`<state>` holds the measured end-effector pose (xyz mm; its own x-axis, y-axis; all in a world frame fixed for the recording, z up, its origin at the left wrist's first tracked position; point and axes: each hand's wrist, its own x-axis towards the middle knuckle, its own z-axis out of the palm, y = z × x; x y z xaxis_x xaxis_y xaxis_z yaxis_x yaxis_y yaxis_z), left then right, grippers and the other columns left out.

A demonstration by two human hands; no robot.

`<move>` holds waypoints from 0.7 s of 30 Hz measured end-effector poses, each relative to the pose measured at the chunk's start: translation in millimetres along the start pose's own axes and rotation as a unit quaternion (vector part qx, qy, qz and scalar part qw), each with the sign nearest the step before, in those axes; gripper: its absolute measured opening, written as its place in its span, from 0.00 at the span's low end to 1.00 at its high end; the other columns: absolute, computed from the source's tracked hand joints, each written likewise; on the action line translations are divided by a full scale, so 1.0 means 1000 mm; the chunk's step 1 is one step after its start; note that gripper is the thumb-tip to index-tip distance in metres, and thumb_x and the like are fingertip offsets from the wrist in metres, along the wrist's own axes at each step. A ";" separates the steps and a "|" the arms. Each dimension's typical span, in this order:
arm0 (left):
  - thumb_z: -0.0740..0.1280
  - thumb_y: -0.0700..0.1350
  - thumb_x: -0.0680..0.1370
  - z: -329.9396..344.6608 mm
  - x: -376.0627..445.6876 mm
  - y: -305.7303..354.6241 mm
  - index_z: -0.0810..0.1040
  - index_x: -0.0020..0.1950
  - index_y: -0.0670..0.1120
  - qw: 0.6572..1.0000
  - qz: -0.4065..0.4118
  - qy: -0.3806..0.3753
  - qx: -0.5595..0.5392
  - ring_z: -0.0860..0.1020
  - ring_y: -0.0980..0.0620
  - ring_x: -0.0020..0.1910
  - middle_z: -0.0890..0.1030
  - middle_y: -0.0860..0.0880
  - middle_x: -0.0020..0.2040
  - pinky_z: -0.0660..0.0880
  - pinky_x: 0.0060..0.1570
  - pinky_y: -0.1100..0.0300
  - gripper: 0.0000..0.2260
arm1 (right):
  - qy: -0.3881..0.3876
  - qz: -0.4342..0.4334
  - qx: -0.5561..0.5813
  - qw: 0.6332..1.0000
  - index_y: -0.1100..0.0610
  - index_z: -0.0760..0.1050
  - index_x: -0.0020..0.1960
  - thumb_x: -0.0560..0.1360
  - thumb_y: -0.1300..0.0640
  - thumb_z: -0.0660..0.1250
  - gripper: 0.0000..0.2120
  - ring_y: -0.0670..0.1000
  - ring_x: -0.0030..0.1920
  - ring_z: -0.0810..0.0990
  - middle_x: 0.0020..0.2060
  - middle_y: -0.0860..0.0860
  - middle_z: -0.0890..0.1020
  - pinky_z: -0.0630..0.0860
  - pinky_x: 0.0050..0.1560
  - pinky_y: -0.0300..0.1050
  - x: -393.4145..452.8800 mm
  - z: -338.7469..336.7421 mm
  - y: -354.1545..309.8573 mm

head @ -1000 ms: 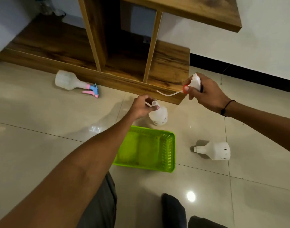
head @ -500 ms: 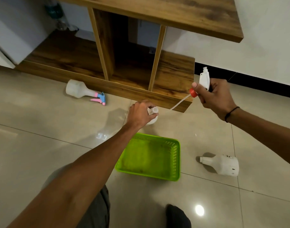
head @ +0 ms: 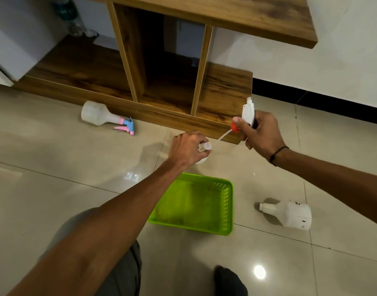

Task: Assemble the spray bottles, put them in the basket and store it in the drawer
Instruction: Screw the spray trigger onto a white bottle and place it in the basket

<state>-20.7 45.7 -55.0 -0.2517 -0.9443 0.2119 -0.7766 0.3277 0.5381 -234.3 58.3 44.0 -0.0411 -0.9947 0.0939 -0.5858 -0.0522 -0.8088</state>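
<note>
Just beyond the empty lime-green perforated plastic basket [head: 194,204], our left hand [head: 186,149] grips a white plastic bottle [head: 203,147] by its neck, while our right hand [head: 261,133], closed on the white red-collared trigger sprayer [head: 247,113], has now lifted it, its dip tube [head: 220,137] entering the mouth.

A: Basket [head: 196,206] on floor [head: 55,189], centre. Capless bottle [head: 290,213] lying at its 3 o'clock, well apart, neck toward basket.

B: Shelf unit [head: 221,90] at 12, behind everything. Assembled bottle [head: 104,116] lying at 10, just before the shelf's base.

A: Above the basket's far edge, left hand [head: 187,149] holds a bottle neck [head: 204,146]. Sprayer head [head: 247,114] in right hand [head: 262,133] at its 2 o'clock, tube [head: 220,137] running between.
</note>
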 end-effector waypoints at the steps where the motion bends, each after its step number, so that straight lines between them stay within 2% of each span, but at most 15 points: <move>1: 0.78 0.57 0.71 0.000 0.000 0.002 0.88 0.50 0.52 1.000 -0.002 0.003 -0.004 0.84 0.52 0.43 0.86 0.57 0.52 0.72 0.42 0.60 0.12 | -0.003 -0.003 -0.008 1.000 0.63 0.83 0.49 0.79 0.46 0.72 0.18 0.53 0.26 0.81 0.33 0.55 0.84 0.80 0.27 0.46 -0.002 0.006 0.001; 3: 0.79 0.57 0.71 0.001 0.001 0.004 0.87 0.49 0.51 1.000 -0.009 0.007 -0.011 0.83 0.52 0.43 0.86 0.56 0.51 0.74 0.42 0.58 0.13 | -0.018 -0.010 -0.022 1.000 0.63 0.82 0.53 0.79 0.47 0.73 0.17 0.51 0.31 0.85 0.37 0.54 0.86 0.84 0.30 0.45 -0.006 0.018 0.003; 6: 0.79 0.57 0.71 0.002 0.001 0.007 0.87 0.50 0.51 0.999 -0.025 0.008 -0.028 0.83 0.50 0.43 0.86 0.55 0.48 0.77 0.43 0.55 0.14 | -0.051 -0.018 -0.056 0.997 0.61 0.82 0.54 0.78 0.48 0.74 0.16 0.49 0.34 0.86 0.39 0.52 0.86 0.85 0.32 0.43 -0.011 0.029 0.007; 8: 0.79 0.58 0.71 0.001 0.002 0.009 0.88 0.50 0.51 0.999 -0.026 0.009 -0.029 0.83 0.50 0.43 0.85 0.54 0.48 0.75 0.43 0.56 0.14 | -0.075 -0.028 -0.077 0.994 0.58 0.81 0.54 0.77 0.48 0.75 0.14 0.47 0.34 0.86 0.39 0.50 0.85 0.84 0.32 0.40 -0.012 0.032 0.009; 10: 0.79 0.58 0.70 0.000 0.004 0.011 0.87 0.50 0.50 0.999 -0.025 0.015 -0.026 0.83 0.49 0.43 0.86 0.54 0.47 0.72 0.42 0.57 0.15 | -0.098 -0.034 -0.090 0.990 0.59 0.80 0.55 0.77 0.49 0.76 0.15 0.48 0.35 0.86 0.42 0.52 0.85 0.82 0.30 0.37 -0.010 0.034 0.011; 13: 0.78 0.59 0.70 -0.001 0.006 0.015 0.87 0.49 0.49 0.999 -0.022 0.017 -0.022 0.84 0.48 0.43 0.87 0.54 0.48 0.74 0.42 0.56 0.16 | -0.120 -0.021 -0.106 0.987 0.61 0.79 0.54 0.76 0.50 0.78 0.17 0.44 0.35 0.85 0.46 0.55 0.85 0.78 0.29 0.34 -0.006 0.036 0.012; 18: 0.78 0.55 0.68 -0.003 0.005 0.021 0.86 0.45 0.48 1.000 -0.023 -0.001 -0.019 0.85 0.44 0.42 0.87 0.50 0.43 0.79 0.42 0.53 0.13 | -0.155 0.017 -0.116 0.981 0.63 0.79 0.50 0.74 0.52 0.80 0.17 0.42 0.32 0.85 0.44 0.57 0.86 0.74 0.26 0.31 -0.005 0.041 0.016; 21: 0.76 0.55 0.67 -0.005 0.003 0.022 0.82 0.40 0.46 1.000 -0.001 -0.017 0.017 0.83 0.41 0.38 0.86 0.48 0.38 0.75 0.38 0.55 0.13 | -0.161 0.037 -0.120 0.979 0.62 0.80 0.50 0.73 0.53 0.80 0.15 0.42 0.31 0.85 0.44 0.55 0.86 0.76 0.27 0.32 -0.006 0.044 0.016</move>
<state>-35.8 49.8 -38.7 -0.2700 -0.9455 0.1821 -0.7964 0.3256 0.5097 -207.7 59.5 5.2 0.1448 -0.9731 -0.1792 -0.7663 0.0043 -0.6425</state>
